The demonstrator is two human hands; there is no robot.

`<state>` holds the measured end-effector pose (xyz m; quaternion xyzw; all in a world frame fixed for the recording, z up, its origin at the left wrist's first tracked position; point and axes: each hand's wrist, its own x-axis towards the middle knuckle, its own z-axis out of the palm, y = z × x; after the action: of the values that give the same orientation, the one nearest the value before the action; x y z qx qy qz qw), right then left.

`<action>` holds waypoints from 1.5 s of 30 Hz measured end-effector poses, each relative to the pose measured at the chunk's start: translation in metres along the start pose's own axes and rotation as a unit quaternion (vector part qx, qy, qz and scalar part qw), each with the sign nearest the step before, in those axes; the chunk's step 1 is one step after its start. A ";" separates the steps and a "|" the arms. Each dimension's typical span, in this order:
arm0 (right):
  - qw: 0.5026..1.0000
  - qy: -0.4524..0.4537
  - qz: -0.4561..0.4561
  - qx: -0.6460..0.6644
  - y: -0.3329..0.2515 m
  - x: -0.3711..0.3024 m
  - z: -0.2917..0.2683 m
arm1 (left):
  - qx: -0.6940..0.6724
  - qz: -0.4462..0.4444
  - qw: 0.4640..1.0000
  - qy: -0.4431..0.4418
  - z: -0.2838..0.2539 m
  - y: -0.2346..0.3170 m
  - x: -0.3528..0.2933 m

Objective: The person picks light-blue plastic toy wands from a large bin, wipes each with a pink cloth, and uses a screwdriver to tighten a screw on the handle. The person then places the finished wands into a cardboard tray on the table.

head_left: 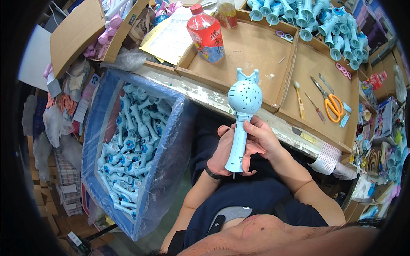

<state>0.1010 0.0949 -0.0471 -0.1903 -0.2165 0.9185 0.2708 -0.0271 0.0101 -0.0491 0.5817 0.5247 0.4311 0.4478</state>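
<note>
A light blue toy wand (238,145) stands nearly upright before my chest, its round head pierced with small star-shaped holes and topped by a crown-like piece. My right hand (265,137) pinches the upper handle from the right, thumb on the front. Behind the handle, my left hand (221,152) is closed around it from the left, with its fingers partly hidden. A salmon-pink cloth (254,149) is bunched between my hands against the handle. A thin pin sticks out of the wand's bottom end.
Left of me stands a blue plastic-lined bin (164,170) full of blue wand parts. On the bench, cardboard trays (265,51) hold a red-labelled bottle (206,36), orange-handled scissors (333,106), a toothbrush (299,100) and a screwdriver (318,112). More blue wand parts (307,17) are heaped behind.
</note>
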 end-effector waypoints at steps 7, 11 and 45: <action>0.999 0.014 -0.028 -0.018 0.000 -0.004 0.011 | -0.476 -0.185 0.860 0.019 0.004 -0.006 -0.002; 0.997 0.012 -0.035 -0.071 -0.001 -0.003 0.018 | -0.479 -0.153 0.864 -0.029 0.004 -0.018 -0.005; 0.979 0.045 -0.072 -0.186 0.002 0.001 0.009 | -0.343 -0.093 0.930 -0.097 0.010 -0.018 0.002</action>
<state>0.0955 0.0911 -0.0409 -0.2628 -0.3845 0.8306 0.3053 -0.0212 0.0125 -0.0687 0.3801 0.3502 0.4826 0.7071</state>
